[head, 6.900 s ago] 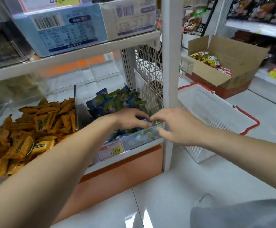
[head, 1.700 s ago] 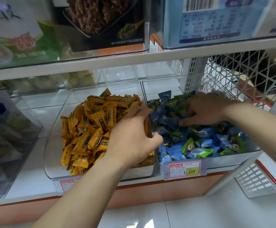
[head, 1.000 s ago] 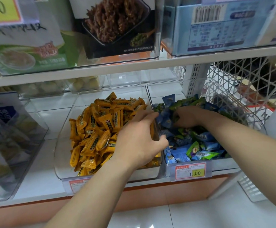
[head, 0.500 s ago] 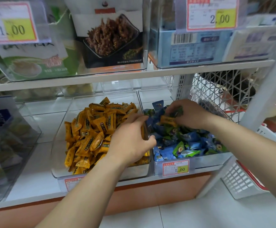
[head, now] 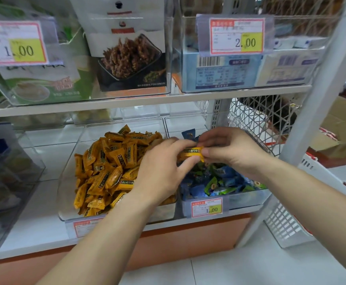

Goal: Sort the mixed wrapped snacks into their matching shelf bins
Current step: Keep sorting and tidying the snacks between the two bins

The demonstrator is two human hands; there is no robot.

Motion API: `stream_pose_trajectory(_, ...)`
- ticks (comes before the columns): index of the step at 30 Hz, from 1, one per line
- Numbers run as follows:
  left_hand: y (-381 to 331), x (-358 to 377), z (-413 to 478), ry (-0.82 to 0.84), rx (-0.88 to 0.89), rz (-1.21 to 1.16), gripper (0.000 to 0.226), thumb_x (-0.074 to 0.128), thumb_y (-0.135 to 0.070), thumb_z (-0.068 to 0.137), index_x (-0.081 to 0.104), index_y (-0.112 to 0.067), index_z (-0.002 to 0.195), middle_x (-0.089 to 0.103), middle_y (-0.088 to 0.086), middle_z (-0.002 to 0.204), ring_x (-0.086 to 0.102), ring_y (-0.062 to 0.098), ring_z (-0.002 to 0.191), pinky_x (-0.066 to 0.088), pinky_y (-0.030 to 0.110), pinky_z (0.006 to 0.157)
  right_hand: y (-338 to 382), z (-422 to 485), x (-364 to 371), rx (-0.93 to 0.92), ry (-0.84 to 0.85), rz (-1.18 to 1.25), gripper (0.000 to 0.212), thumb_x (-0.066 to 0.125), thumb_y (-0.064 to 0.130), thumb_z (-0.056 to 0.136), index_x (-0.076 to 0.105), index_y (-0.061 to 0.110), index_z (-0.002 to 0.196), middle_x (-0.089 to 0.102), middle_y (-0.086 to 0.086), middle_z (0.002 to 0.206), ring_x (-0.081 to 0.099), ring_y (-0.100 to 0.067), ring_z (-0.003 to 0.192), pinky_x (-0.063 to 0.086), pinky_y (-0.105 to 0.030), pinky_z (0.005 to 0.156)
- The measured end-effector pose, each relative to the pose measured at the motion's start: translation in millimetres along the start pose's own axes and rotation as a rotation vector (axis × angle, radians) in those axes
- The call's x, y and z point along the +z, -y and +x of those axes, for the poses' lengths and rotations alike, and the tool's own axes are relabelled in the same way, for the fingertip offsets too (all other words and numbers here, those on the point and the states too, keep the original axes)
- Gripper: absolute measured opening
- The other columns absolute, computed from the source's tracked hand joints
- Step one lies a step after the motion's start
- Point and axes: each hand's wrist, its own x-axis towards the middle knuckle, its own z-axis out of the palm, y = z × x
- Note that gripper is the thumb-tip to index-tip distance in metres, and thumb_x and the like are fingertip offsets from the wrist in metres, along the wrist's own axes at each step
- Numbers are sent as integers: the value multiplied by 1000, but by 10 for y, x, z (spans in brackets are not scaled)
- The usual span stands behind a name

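Orange-yellow foil, dead centre of the head view: one small orange-yellow foil-wrapped snack is caught between both hands, just above the wall where the two bins meet. The right hand pinches its right end between thumb and forefinger, and the left hand has fingertips and thumb on the left end. This looks like a handover, a stray packet heading home. To the left sits the clear plastic bin of orange packets, heaped high. Below the snack lies the clear plastic bin of blue and green packets. Here's the danger: a slick wrapper and two light fingertip grips. If the right lets go before the left has it firmly, the packet likely drops back among the blue and green ones and gets buried
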Motion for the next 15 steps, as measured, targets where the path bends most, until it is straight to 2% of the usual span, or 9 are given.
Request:
stream_pose_trajectory(1,7,-29,8,-41,-31,12,34,60,-54,90,66,-34,117,68,-12,103,60,11,94,52,36,77,5,5,11,-7,-40,-12,20,74,-2,84,71,11,98,76,-10,91,75,-26,85,61,-30,68)
stream_pose_trajectory(3,125,-104,16,-104,-169,98,32,61,-53,89,68,-33,114,70,-10,100,64,15,92,52,34,75,-21,39,-44,-14,-181,-193,11,73,10,89,72,17,98,75,-5,90,74,-22,82,61,-31,68)
stream_pose_trajectory(5,313,-170,-3,-108,-332,258,37,62,-48,90,65,-31,123,67,-3,118,60,25,111,50,41,90,-82,101,-189,-21,-315,-443,7,71,17,91,72,21,96,73,2,90,69,-10,77,51,-23,65)
stream_pose_trajectory(7,420,-193,-27,-109,-400,330,49,63,-44,90,58,-26,134,55,4,138,47,31,129,41,47,105,-154,195,-359,13,-352,-622,10,69,19,92,71,21,101,71,2,101,65,-12,89,43,-17,65)
stream_pose_trajectory(8,412,-183,-27,-119,-384,312,52,63,-45,89,56,-24,136,53,5,140,44,31,131,40,46,106,-193,259,-424,52,-340,-694,13,68,22,93,69,22,106,70,1,107,64,-15,95,42,-16,66)
stream_pose_trajectory(10,321,-100,-8,-91,-289,246,54,62,-49,88,56,-24,135,54,3,137,48,27,127,46,40,98,-279,404,-509,139,-280,-851,26,67,29,92,65,24,118,66,1,122,61,-19,105,43,-19,71)
stream_pose_trajectory(13,212,98,-24,39,-174,205,60,57,-57,87,51,-26,138,51,-3,140,51,20,124,49,34,91,-427,659,-583,193,-121,-1098,60,66,46,90,49,24,143,48,-3,147,52,-26,127,42,-30,96)
stream_pose_trajectory(15,219,186,-46,97,-170,188,63,57,-57,87,46,-27,142,45,-6,146,51,17,126,49,32,94,-512,827,-618,243,-27,-1142,84,64,63,85,33,26,153,31,-5,159,42,-29,138,35,-37,109)
